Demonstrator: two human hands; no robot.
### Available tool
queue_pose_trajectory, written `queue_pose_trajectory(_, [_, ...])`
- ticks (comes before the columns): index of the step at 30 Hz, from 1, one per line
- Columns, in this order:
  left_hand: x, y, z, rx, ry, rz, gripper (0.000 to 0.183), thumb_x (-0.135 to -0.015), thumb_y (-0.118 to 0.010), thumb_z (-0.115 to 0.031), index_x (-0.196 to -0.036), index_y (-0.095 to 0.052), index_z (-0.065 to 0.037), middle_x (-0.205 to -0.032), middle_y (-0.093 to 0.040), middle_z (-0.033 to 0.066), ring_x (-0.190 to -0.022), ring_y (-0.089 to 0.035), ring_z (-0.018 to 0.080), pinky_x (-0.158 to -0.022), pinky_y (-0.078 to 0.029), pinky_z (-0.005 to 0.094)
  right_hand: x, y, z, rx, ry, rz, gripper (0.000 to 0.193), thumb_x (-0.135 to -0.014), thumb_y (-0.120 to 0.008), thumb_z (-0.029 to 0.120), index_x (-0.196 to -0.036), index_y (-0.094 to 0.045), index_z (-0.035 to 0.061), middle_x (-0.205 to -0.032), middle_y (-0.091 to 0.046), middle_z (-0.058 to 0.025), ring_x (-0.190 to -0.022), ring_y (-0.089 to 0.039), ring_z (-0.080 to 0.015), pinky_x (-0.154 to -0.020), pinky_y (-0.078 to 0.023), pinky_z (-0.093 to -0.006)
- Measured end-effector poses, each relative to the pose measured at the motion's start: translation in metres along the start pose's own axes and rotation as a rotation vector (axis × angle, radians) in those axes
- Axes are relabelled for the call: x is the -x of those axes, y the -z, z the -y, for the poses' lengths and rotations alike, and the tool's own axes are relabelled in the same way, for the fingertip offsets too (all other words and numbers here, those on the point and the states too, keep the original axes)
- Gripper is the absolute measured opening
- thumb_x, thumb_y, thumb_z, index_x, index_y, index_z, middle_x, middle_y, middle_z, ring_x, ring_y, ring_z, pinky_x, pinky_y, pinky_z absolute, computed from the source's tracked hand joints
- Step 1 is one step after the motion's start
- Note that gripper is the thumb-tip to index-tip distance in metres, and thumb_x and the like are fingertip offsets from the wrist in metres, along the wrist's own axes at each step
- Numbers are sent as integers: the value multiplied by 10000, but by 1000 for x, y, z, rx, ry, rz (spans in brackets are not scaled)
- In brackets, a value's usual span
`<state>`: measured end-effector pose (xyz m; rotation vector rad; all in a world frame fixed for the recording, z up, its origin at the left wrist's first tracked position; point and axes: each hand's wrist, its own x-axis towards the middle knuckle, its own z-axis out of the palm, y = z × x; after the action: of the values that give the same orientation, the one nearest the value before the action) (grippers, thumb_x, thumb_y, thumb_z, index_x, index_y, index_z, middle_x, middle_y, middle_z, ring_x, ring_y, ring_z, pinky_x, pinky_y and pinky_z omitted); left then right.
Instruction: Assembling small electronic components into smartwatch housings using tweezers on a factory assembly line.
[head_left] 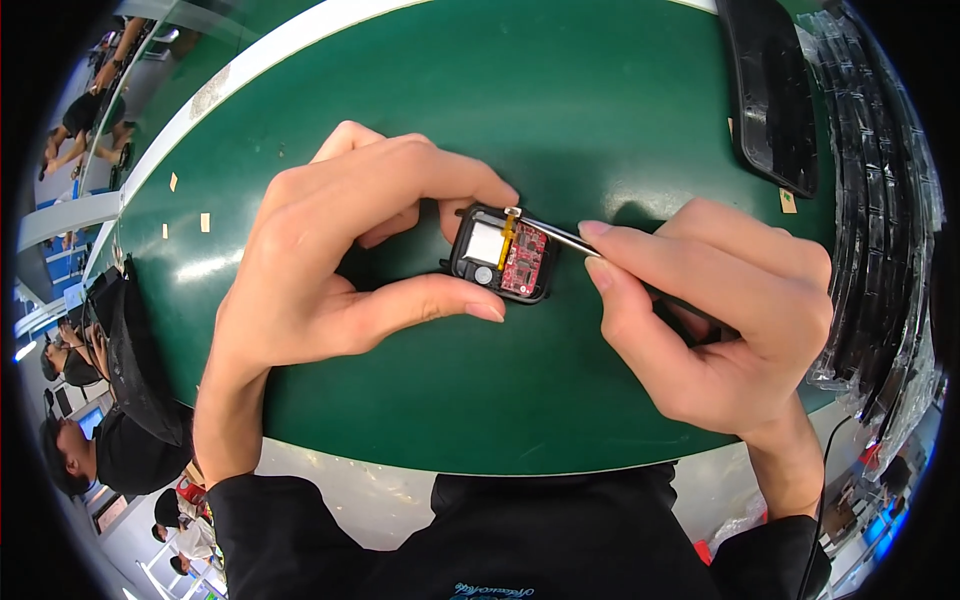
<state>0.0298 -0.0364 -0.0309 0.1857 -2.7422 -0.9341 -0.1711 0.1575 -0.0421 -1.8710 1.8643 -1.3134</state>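
Note:
Between the thumb and fingers of my left hand (pixel 335 245) sits a small black device housing (pixel 463 262), its inside facing up. Within it lie a red circuit board (pixel 526 262), a silvery-white block (pixel 485 242), a small round grey part (pixel 484 275) and a yellow-orange flex cable (pixel 507 240) that runs up to the housing's top edge. My right hand (pixel 725 310) pinches a pair of slim metal tweezers (pixel 562 235). Their tip reaches the flex cable's upper end by the housing's rim; whether it grips the cable I cannot tell.
A green tabletop (pixel 450 400) lies under my hands, with a few small beige scraps (pixel 205 222) at the left. A black tray (pixel 775 110) lies at the far right, beside stacked black trays in clear plastic (pixel 860 220). Several people sit beyond the table's left side.

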Motion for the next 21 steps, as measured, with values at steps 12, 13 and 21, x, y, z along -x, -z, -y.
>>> queue_pose_trajectory(12, [-3,5,4,-15,-22,47,732,-625,-960,-512,-1145,-817,-17,-751,-627,-4,-616,-438,122,-740,-362,317,6,-10,-7,112,152,-61,336,-731,-849,-105,-1050,-861,0,-720,-644,-31,-519,-563,-128,-456,-408,-277])
queue_pose_trajectory(13, [-3,6,4,-14,-21,48,732,-625,-960,-512,-1145,-817,-17,-751,-627,-4,-616,-438,122,-740,-362,317,6,-11,-6,129,156,-58,332,-737,-851,-107,-1051,-860,-1,-726,-647,-32,-520,-567,-134,-456,-412,-282])
queue_pose_trajectory(21, [-2,13,17,115,-61,117,734,-720,-926,-563,-1144,-800,23,-1020,-810,71,-592,-446,89,-769,-384,310,0,-3,-1,-13,42,20,279,-772,-830,-112,-1041,-849,-41,-685,-662,-57,-530,-578,-116,-467,-385,-263])
